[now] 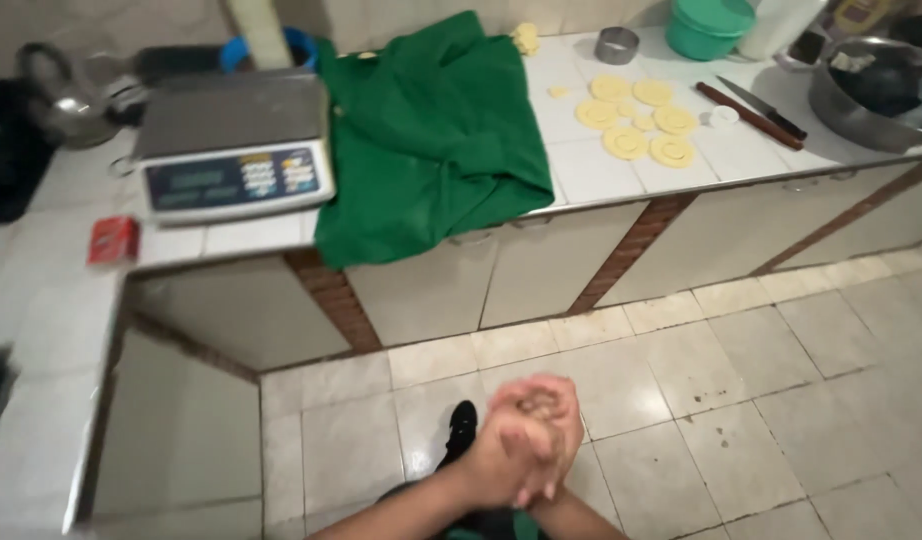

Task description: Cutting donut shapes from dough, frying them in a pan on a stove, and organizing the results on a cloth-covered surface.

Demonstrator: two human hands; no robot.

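Dough lump [537, 405] sits pressed between left hand [501, 455] and right hand [559, 450], both cupped closed.

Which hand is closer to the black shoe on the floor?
Left. The left hand sits just beside the black shoe; the right hand, pressed against it, lies on the far side.

red packet [113, 239] on counter, scale display [203, 181]

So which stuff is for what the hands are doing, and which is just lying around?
In use: the hands, pressed together; dough rounds; ring cutter; rolling pin.

Lying about: green cloth; scale; red box; knife; green tub.
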